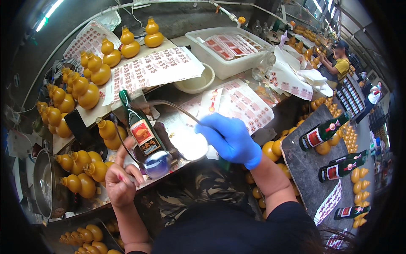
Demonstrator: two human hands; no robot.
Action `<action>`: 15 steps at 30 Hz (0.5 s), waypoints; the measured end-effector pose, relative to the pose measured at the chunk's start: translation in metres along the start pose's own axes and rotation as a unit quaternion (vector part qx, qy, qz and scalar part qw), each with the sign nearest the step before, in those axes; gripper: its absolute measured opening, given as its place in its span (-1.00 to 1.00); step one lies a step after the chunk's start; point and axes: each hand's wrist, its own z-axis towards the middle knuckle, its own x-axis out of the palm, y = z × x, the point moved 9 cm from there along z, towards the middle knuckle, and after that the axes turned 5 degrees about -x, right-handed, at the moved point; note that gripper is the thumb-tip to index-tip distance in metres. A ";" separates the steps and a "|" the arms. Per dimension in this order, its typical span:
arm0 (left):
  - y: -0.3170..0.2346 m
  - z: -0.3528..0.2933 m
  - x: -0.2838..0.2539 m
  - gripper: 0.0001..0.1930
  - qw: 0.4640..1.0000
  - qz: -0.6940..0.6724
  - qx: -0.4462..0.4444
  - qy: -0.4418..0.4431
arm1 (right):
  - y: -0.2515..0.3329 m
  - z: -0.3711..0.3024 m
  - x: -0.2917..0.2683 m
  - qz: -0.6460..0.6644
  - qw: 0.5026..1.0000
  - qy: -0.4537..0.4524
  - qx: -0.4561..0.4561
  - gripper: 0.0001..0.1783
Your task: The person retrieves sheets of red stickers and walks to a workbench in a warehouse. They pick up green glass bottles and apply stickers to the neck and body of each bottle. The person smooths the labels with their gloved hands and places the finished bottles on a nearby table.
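While the bare left hand is closed around the base of the dark green bottle, its long axis runs up and away toward the neck. The gloved right hand, closed on some tool, sits right of it above the surface; yellow gourd bottles crowd the left.

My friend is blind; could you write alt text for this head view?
A bare left hand grips the base of a dark green labelled bottle while a blue-gloved right hand works beside it over a bench. Yellow gourd-shaped bottles and sheets of red stickers crowd around.
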 end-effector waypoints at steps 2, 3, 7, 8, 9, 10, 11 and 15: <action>0.006 0.000 0.027 -0.78 0.994 -0.056 -0.022 0.086 | 0.016 -0.019 -0.018 -0.036 0.999 -0.020 -0.019 -0.90; 0.005 -0.001 0.038 -0.78 0.989 -0.080 -0.024 0.121 | 0.022 -0.026 -0.024 -0.028 0.999 -0.021 -0.014 -0.86; -0.003 0.007 0.068 -0.79 0.968 -0.219 -0.012 0.123 | 0.050 -0.046 -0.042 -0.010 0.999 -0.025 -0.023 -0.77; -0.010 0.005 0.077 -0.77 0.964 -0.240 -0.007 0.114 | 0.059 -0.047 -0.049 -0.012 0.998 -0.040 -0.039 -0.76; -0.016 0.005 0.090 -0.77 0.959 -0.252 -0.005 0.127 | 0.066 -0.051 -0.056 -0.019 0.997 -0.054 -0.050 -0.75; -0.021 0.006 0.103 -0.77 0.954 -0.265 -0.004 0.141 | 0.063 -0.061 -0.061 -0.001 0.996 -0.088 -0.021 -0.79; -0.028 0.007 0.115 -0.78 0.954 -0.261 -0.013 0.149 | 0.063 -0.068 -0.066 0.040 0.989 -0.143 -0.008 -0.74; -0.059 -0.001 0.149 -0.89 0.903 -0.245 0.044 0.350 | 0.097 -0.062 -0.077 -0.004 0.985 -0.156 -0.075 -0.88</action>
